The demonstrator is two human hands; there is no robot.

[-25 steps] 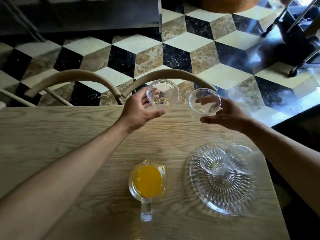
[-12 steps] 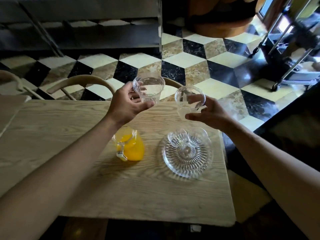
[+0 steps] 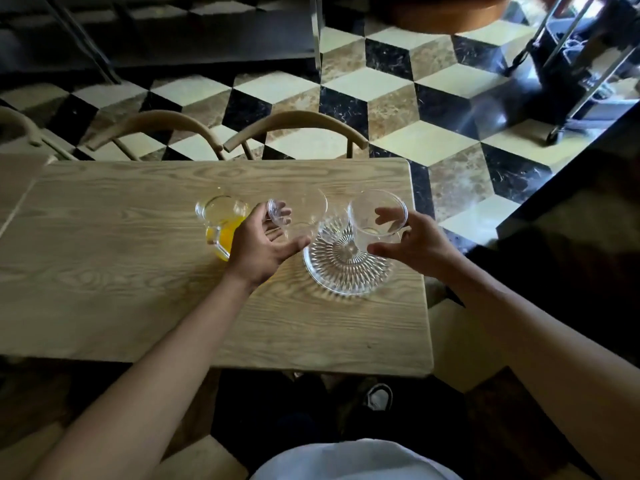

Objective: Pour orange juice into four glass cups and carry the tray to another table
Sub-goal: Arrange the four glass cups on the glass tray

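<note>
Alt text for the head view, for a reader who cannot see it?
A person holds a clear glass cup in each hand, left hand and right hand, above a ribbed glass tray on a wooden table. A glass pitcher of orange juice stands left of the tray, and two chair backs sit beyond the far edge.

juice pitcher (image 3: 221, 225): its 3 o'clock side is hidden behind the left hand (image 3: 258, 249).
glass tray (image 3: 346, 268): its 12 o'clock rim is masked by both held cups.
forearms: cut off at the bottom edge.
trolley (image 3: 568, 74): cropped at 1 o'clock.
</note>
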